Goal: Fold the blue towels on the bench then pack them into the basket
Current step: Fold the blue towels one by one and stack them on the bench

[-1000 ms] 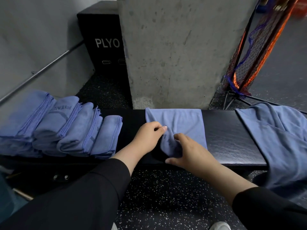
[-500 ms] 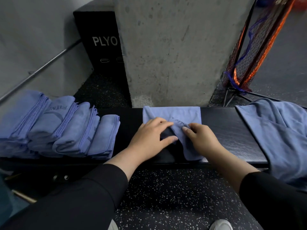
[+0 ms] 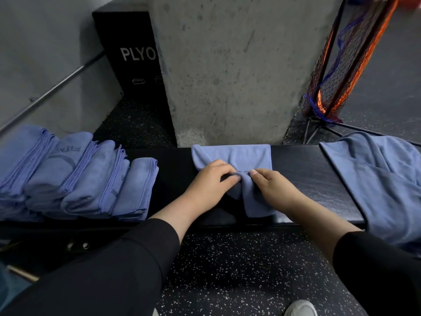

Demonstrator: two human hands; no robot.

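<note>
Blue towel lies across the middle of the black bench, its near part bunched where the left hand and right hand pinch it, fingertips almost meeting. Folded towels lean in a row to the left; unfolded towels drape the right end, with a concrete pillar beyond

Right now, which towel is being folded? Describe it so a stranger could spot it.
Find the long black bench in front of the concrete pillar. The towel in progress lies at its middle, directly below the pillar. Unlike the folded row on the left, it is bunched between both hands.
</note>
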